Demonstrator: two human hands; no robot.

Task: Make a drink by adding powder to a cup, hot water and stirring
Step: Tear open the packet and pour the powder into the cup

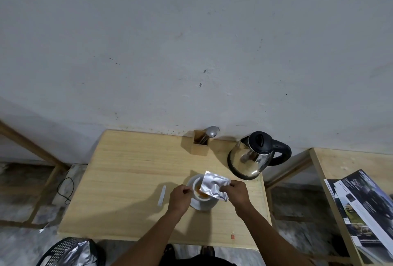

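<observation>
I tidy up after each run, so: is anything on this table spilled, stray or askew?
No spill shows. One stray bit: a torn white strip lies loose on the table, left of the cup, likely torn off the silver sachet held over it. The kettle stands upright.

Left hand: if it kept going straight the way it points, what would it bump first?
Probably the white cup; the left hand points right at its rim, already almost touching, though depth is unclear.

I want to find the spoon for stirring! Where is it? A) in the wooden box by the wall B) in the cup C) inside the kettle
A: the spoon stands in the wooden box by the wall, left of the kettle.
</observation>
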